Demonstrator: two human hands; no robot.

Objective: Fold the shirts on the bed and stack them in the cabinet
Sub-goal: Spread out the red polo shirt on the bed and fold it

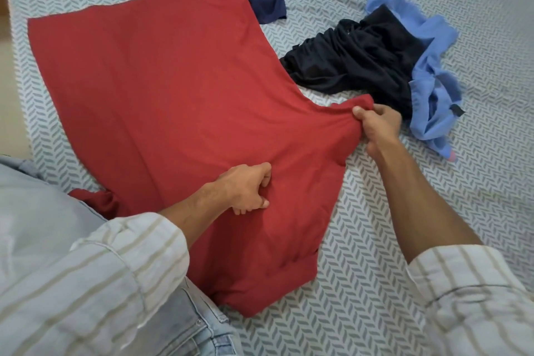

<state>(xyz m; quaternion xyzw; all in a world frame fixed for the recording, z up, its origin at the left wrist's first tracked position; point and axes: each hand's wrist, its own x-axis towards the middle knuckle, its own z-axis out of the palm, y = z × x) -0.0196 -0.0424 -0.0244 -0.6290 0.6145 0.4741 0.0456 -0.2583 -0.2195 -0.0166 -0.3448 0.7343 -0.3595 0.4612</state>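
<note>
Both hands grip the red shirt; its left sleeve lies half hidden.

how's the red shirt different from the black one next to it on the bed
The red knit shirt lies spread nearly flat across the patterned bedsheet; the black fabric shirt sits crumpled in a heap.

The red shirt is held by the left hand at its middle and the right hand at its sleeve; nothing holds the black shirt.

The red shirt rests directly on the sheet; the black shirt lies partly over a light blue garment.

Neither is folded yet.
</note>
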